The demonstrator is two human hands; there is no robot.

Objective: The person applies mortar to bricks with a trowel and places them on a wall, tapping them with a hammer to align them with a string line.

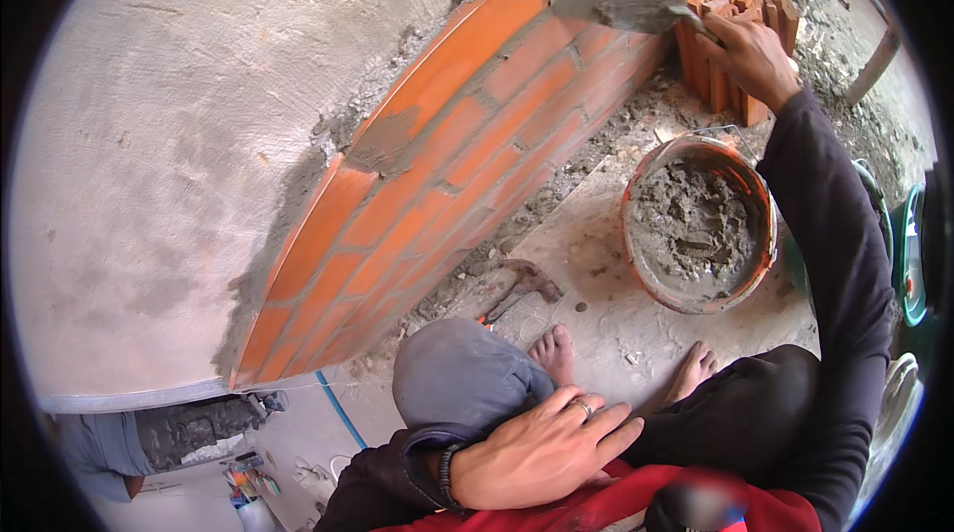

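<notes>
My right hand (752, 57) grips the handle of a trowel (618, 5), stretched out at the upper right. The trowel's grey, smeared blade points left above the top of a low orange brick wall (475, 135). Mortar fills the joints of this wall, and a wet patch of mortar (386, 138) lies near a step in its upper course. My left hand (537, 457) rests by my bent knee with its fingers stretched out, holding nothing. Between the wall and my right arm stands an orange-rimmed bucket (636, 269) with grey mortar (696, 219) in it.
Beyond the bucket, bricks are stacked in a pile (730, 85). A hammer (522, 289) lies on the floor near my bare feet. Green tubs (909, 254) stand right of my sleeve. A rough plastered surface (199, 135) borders the wall. Another person's arm (111, 477) shows at lower left.
</notes>
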